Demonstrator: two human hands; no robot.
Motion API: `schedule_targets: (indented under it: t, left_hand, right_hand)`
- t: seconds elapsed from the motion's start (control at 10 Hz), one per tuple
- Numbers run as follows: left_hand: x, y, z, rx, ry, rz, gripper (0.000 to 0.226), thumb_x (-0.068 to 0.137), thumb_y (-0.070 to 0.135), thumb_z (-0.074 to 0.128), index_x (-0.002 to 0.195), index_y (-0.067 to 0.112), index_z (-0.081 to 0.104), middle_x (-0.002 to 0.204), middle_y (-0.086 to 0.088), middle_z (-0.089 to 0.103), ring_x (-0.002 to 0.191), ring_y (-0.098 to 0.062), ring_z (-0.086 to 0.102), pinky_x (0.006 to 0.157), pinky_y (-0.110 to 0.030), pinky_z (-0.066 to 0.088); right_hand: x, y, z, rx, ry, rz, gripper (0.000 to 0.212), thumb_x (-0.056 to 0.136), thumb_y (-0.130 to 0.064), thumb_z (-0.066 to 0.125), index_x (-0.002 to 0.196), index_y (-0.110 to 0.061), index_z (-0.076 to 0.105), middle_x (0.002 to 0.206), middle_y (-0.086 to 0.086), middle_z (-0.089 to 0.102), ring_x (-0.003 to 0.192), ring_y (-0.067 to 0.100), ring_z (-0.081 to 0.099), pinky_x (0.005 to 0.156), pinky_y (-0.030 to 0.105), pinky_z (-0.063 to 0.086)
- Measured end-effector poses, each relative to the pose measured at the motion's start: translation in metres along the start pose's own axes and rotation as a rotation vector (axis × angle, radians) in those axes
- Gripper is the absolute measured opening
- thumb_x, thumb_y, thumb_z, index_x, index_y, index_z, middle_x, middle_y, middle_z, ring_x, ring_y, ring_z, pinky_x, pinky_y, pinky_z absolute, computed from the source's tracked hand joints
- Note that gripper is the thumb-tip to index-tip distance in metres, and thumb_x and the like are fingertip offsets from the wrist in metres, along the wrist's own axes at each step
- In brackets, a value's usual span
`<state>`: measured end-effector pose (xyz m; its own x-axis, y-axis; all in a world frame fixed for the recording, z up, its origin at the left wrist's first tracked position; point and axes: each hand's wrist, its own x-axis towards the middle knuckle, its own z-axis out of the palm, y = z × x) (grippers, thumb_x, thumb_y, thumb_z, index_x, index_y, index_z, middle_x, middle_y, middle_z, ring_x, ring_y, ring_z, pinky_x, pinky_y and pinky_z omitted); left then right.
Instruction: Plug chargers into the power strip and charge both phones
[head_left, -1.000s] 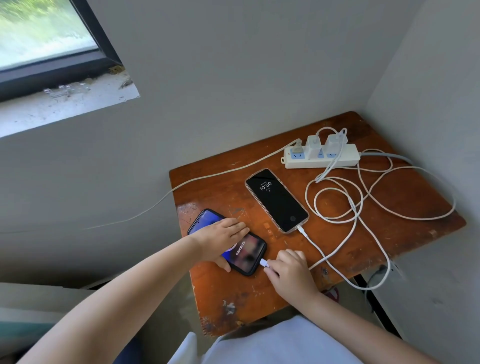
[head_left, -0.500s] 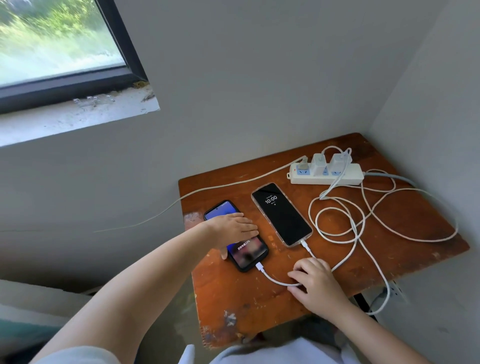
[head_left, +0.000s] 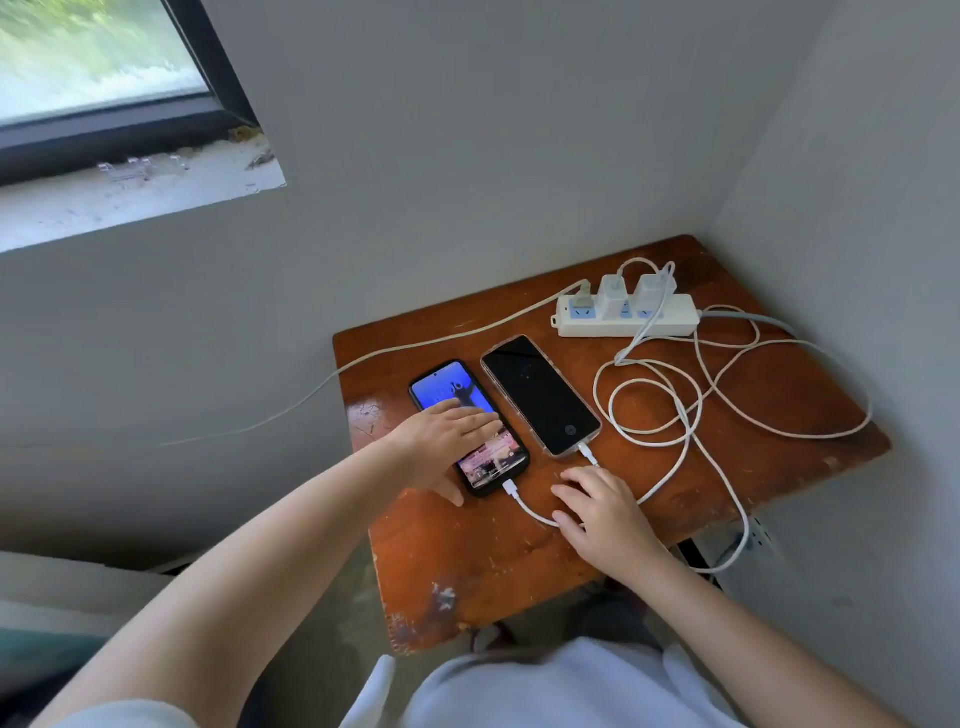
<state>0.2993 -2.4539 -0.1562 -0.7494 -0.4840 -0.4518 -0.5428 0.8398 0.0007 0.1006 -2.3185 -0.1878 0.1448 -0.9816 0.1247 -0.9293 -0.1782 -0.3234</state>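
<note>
Nearby, cable loops (head_left: 654, 410) crowd power strip (head_left: 628, 319).

We now see the lit phone (head_left: 467, 426) lying right alongside the dark phone (head_left: 540, 396), almost parallel and nearly touching, where a second ago it sits apart and nearer the front edge. Its cable plug (head_left: 510, 487) is seated in its lower end; a second ago our right hand (head_left: 602, 512) pinches that plug. That hand now rests flat over the cable. The dark phone's screen no longer shows the clock.
</note>
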Motion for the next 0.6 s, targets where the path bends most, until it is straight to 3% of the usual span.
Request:
schedule_targets:
  t: [0.1,0.2,0.3,0.5,0.6]
  left_hand:
    - [-0.025,0.013,0.038,-0.2,0.214,-0.198,0.086,0.082,0.061,0.042,0.142,0.017,0.001,0.154,-0.003,0.009,0.141,-0.017,0.005,0.11,-0.029,-0.009]
    - [-0.039,0.042,0.071,-0.393,0.336,-0.581,0.079,0.087,0.059,0.03,0.142,0.012,-0.001,0.154,-0.007,0.004,0.141,-0.019,-0.002,0.109,-0.03,-0.008]
    - [-0.037,0.059,0.085,-0.439,0.32,-0.758,0.083,0.085,0.064,0.022,0.142,0.009,-0.002,0.154,-0.01,0.0,0.141,-0.022,-0.007,0.11,-0.034,-0.009]
    - [-0.035,0.06,0.088,-0.422,0.327,-0.757,0.083,0.084,0.066,0.019,0.142,0.009,-0.002,0.154,-0.01,-0.001,0.14,-0.023,-0.008,0.111,-0.036,-0.009]
    - [-0.036,0.06,0.086,-0.439,0.341,-0.761,0.083,0.084,0.066,0.018,0.142,0.009,-0.003,0.154,-0.01,-0.001,0.14,-0.022,-0.008,0.11,-0.035,-0.011]
  right_hand:
    - [-0.002,-0.001,0.01,-0.039,-0.015,-0.009,0.03,0.063,-0.01,0.084,0.091,-0.004,0.074,0.098,0.017,0.073,0.092,0.033,0.069,0.077,0.048,0.055]
    - [-0.003,-0.006,0.015,-0.059,-0.027,0.041,0.034,0.067,-0.014,0.082,0.098,-0.005,0.072,0.106,0.018,0.071,0.099,0.034,0.066,0.083,0.051,0.052]
    - [-0.002,-0.011,0.019,-0.1,-0.028,0.058,0.037,0.064,-0.017,0.083,0.098,-0.005,0.072,0.105,0.018,0.072,0.097,0.035,0.067,0.081,0.051,0.053]
    - [0.001,-0.02,0.02,-0.083,-0.095,0.144,0.035,0.075,-0.018,0.076,0.105,-0.002,0.069,0.112,0.021,0.068,0.106,0.038,0.062,0.088,0.053,0.049]
    - [0.008,-0.02,0.013,0.018,-0.054,0.185,0.029,0.084,-0.013,0.066,0.109,0.001,0.066,0.117,0.021,0.065,0.112,0.035,0.057,0.094,0.047,0.045]
